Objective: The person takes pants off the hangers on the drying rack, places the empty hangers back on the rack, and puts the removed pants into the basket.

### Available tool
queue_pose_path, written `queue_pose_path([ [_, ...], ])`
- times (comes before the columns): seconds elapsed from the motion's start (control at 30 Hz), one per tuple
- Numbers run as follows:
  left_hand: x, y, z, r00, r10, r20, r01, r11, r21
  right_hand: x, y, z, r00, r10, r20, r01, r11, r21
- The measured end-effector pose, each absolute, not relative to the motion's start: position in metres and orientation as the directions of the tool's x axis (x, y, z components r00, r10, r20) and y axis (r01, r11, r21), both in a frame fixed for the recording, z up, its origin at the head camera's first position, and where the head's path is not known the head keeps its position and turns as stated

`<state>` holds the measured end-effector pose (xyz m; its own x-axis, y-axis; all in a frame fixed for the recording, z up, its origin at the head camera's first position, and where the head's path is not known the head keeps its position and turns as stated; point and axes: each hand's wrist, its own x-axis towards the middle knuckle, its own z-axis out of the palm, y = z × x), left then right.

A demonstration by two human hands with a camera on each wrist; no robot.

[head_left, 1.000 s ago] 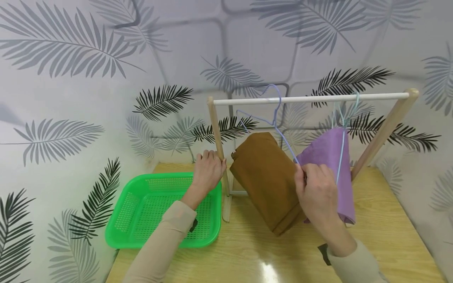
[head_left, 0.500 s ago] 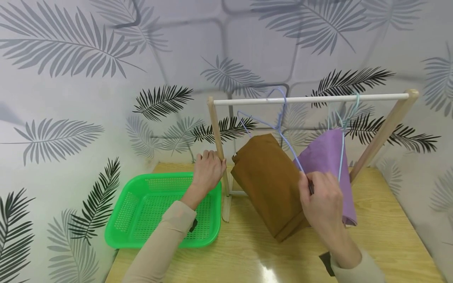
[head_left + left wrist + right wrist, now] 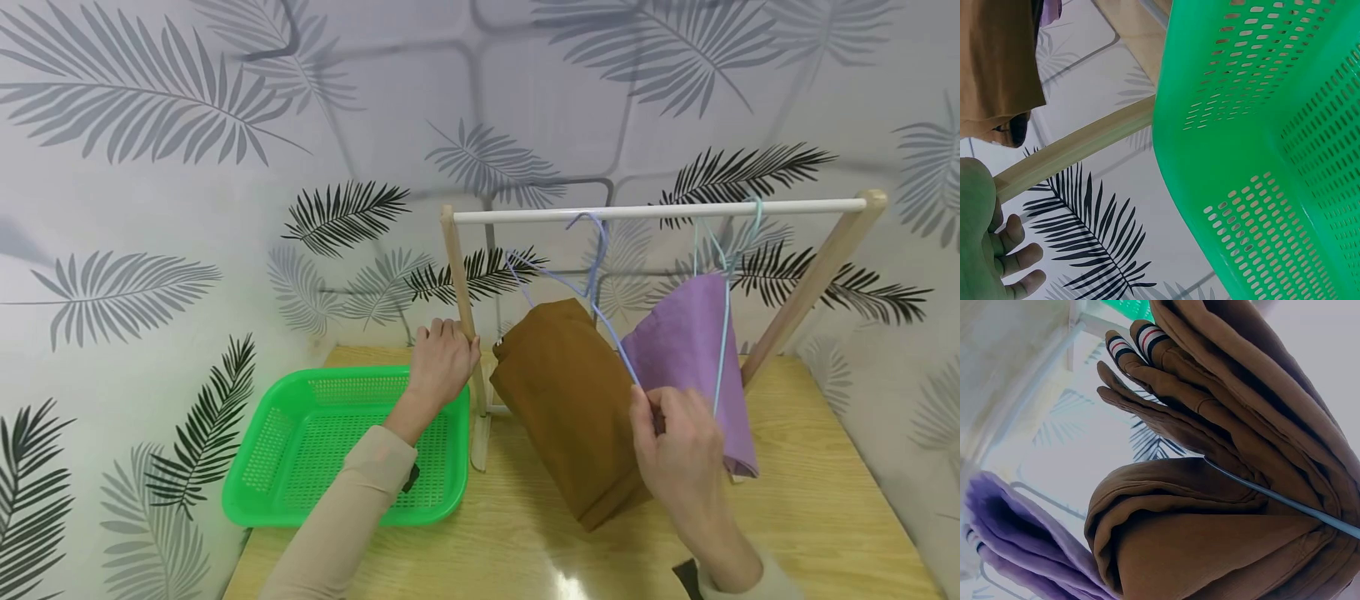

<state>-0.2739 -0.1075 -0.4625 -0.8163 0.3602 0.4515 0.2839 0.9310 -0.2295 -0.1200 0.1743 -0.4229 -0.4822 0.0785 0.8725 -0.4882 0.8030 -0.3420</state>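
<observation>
My left hand [image 3: 444, 360] grips the left wooden post of a small clothes rack [image 3: 459, 275]. A folded brown garment [image 3: 566, 408] hangs over a thin lilac wire hanger [image 3: 618, 346], below the rack's white rail. My right hand [image 3: 681, 454] pinches the hanger's lower right corner, beside the garment. The hanger's hook overlaps the rail, its tip just under it. From the right wrist, the brown garment [image 3: 1204, 550] shows thick folds and striped trim, with the hanger wire [image 3: 1285, 500] running through it; the right fingers are out of that view.
A purple garment [image 3: 682, 342] hangs on a light blue hanger [image 3: 724, 333] at the rail's right. Beside the left post, a green plastic basket [image 3: 251, 467] sits on the wooden table [image 3: 517, 558]. Behind stands a leaf-patterned wall [image 3: 187, 208].
My right hand has moved down and slightly right, tilting the hanger. The hook has dropped from above the rail to its level, and the brown garment sank with it. My left hand stayed put.
</observation>
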Motion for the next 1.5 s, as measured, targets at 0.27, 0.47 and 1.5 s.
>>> queue_pose_path([
  [0.27,-0.275,-0.107,-0.463,-0.817,0.359,0.452,0.287,0.932,-0.222,-0.112,0.172,-0.437,-0.550,0.091,0.830,-0.463,0.794,-0.394],
  [0.47,-0.275,-0.108,-0.460,-0.841,0.349,0.413,0.286,0.935,-0.208,-0.111,0.169,-0.446,-0.543,0.145,0.827,-0.446,0.784,-0.431],
  [1.5,-0.201,-0.095,-0.440,-0.970,0.147,0.194,0.234,0.787,0.571,-0.109,0.172,-0.451,-0.550,0.266,0.792,-0.414,0.736,-0.535],
])
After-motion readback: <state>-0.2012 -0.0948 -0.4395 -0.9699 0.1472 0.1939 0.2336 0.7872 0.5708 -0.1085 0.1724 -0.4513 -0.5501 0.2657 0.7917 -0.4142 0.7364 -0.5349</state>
